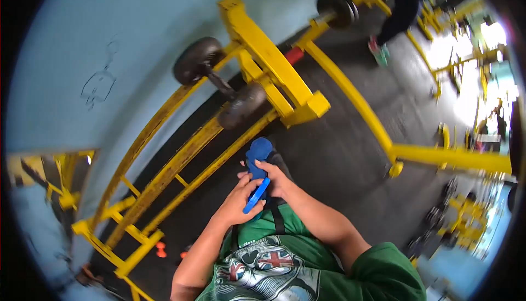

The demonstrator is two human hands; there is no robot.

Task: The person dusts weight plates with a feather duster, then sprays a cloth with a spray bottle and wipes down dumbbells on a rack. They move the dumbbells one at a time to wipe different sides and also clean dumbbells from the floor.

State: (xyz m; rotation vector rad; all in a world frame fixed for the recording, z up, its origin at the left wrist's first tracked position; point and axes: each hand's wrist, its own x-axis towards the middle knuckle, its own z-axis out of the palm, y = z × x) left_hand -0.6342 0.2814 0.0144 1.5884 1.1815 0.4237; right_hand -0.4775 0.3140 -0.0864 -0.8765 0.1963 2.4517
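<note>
My left hand [238,200] is closed on a bright blue flat object [256,196], which lies slanted between its thumb and fingers. Just to the right and slightly higher, my right hand [275,180] has its fingers bent around the lower part of a darker blue item [259,151] with a rounded top. The two hands are close together in front of the green shirt. What the darker blue item is cannot be made out, and its lower end is partly hidden by the hands.
A yellow rack [192,145] holds a large dark dumbbell [219,84] ahead of me. Black plates [335,9] sit on a bar farther back. A person [402,13] stands at the upper right. A small red dumbbell [161,249] is on the floor.
</note>
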